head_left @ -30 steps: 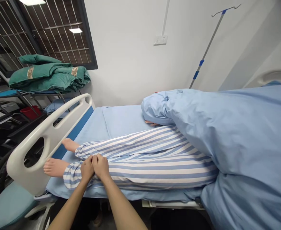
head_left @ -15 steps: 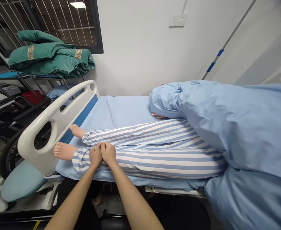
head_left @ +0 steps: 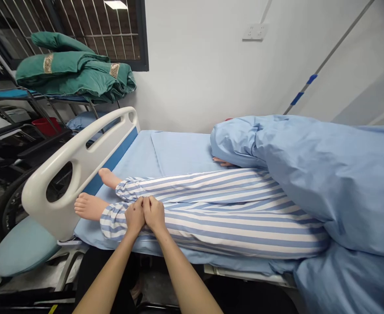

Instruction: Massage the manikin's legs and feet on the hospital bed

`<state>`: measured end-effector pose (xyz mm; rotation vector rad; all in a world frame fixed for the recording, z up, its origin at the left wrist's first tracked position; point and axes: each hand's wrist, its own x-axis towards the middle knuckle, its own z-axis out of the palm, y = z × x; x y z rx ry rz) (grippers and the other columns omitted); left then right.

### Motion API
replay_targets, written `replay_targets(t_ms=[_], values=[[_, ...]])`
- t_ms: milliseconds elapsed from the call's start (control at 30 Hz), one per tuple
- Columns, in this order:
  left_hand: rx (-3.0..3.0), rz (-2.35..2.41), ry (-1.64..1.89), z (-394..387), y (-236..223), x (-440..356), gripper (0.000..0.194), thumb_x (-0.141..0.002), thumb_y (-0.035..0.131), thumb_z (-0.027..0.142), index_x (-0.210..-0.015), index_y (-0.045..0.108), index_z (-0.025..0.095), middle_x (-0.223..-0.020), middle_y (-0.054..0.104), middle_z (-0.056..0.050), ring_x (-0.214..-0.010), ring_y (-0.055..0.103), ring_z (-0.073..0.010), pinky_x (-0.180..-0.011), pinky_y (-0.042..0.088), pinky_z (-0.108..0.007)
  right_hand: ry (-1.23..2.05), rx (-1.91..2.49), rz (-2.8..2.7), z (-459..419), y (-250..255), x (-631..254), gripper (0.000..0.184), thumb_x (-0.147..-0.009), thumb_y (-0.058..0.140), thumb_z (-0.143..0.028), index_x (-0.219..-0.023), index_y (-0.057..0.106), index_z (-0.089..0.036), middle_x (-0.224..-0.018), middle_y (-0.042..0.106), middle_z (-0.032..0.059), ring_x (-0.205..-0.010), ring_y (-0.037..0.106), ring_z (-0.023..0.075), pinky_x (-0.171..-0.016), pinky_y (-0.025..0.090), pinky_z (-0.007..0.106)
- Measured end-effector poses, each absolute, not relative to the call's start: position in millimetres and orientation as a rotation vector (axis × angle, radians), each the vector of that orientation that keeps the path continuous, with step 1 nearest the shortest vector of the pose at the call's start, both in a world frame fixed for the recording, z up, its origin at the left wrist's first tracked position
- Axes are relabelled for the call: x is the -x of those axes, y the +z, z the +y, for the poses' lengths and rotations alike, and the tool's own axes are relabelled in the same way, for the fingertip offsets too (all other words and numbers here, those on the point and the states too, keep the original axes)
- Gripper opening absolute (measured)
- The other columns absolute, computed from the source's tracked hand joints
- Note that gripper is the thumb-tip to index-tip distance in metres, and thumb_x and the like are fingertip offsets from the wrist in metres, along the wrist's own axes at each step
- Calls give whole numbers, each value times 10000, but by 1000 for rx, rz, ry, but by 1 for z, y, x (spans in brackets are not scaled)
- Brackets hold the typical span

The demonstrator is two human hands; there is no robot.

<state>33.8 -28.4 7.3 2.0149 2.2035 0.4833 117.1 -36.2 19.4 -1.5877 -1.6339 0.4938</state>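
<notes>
Your left hand and right hand lie side by side, fingers pressed together, on the nearer leg of the striped cotton trousers, just above the cuff; whether they pinch the cloth, you cannot tell. Two smooth bare feet stick out toward the curved white plastic footboard. The trousers lie on a flat blue sheet, and a rumpled blue duvet covers everything beyond them. One folded green bundle sits on a metal rack.
</notes>
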Motion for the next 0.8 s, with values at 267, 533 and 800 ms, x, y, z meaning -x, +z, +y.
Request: replay_targets(t_ms=[267, 533, 800], values=[[-1896, 1883, 760, -19, 11, -23, 261, -833, 365, 315, -707, 549, 179, -671, 603, -20, -658, 522, -143, -593, 318, -232, 463, 1550, -1620, -36, 19, -116, 383, -913, 282, -280, -667, 561, -187, -589, 593, 5, -570, 512, 120, -555, 266, 232], [-1632, 1623, 1132, -10, 18, 12, 371, -797, 369, 433, -513, 363, 195, -463, 384, 49, -493, 364, -96, -513, 304, -214, 471, 1552, -1600, -35, 15, -112, 403, -918, 271, -298, -624, 528, -196, -545, 551, -3, -521, 478, 121, -536, 252, 242], [-1956, 1887, 916, -14, 7, 6, 329, -817, 338, 376, -584, 486, 198, -578, 568, 6, -564, 489, -120, -571, 330, -223, 439, 1589, -1618, -34, 21, -106, 365, -899, 315, -271, -605, 519, -201, -544, 564, -5, -538, 506, 126, -529, 239, 250]])
